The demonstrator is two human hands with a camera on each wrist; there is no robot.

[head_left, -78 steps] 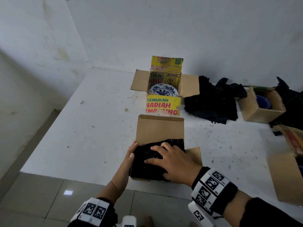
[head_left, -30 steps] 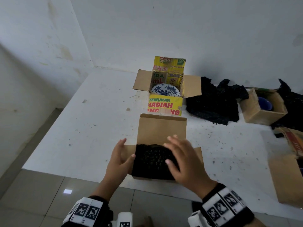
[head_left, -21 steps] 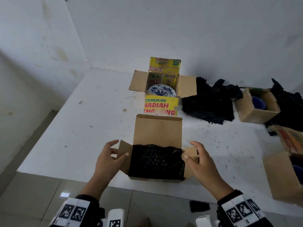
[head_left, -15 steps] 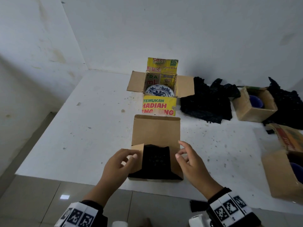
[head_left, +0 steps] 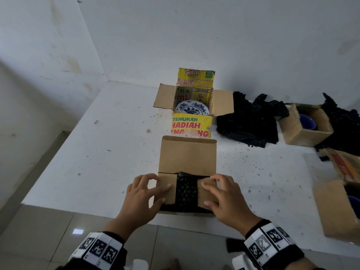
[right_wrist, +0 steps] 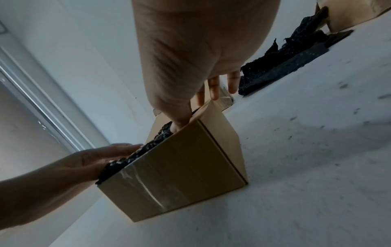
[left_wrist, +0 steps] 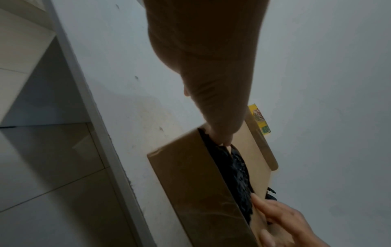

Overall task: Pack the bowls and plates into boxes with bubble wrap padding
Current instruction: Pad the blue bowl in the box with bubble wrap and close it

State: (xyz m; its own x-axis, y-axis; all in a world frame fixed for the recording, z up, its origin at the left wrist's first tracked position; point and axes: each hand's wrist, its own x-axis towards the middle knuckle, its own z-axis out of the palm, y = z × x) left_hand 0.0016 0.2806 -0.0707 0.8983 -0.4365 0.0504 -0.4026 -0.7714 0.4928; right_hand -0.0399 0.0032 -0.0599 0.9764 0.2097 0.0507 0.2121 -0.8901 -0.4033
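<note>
A brown cardboard box (head_left: 187,209) stands at the near edge of the white table (head_left: 97,162), its back flap (head_left: 187,156) still raised. Black bubble wrap (head_left: 186,189) fills it and shows in the gap between the two side flaps. My left hand (head_left: 155,190) presses the left flap (head_left: 167,189) down onto the wrap. My right hand (head_left: 212,191) presses the right flap (head_left: 206,193) down in the same way. In the left wrist view my thumb tip touches the bubble wrap (left_wrist: 237,168) at the flap's edge. Whatever lies under the wrap is hidden.
Behind it stands an open yellow printed box (head_left: 191,125) holding a blue-and-white plate (head_left: 191,110). A pile of black bubble wrap (head_left: 247,123) lies to its right. Further right are a small box (head_left: 303,133) with a blue bowl (head_left: 308,121) and another box (head_left: 337,207).
My hands left the top of the bubble wrap, took the two side flaps and folded them inward over it. The flaps now lie nearly flat.
</note>
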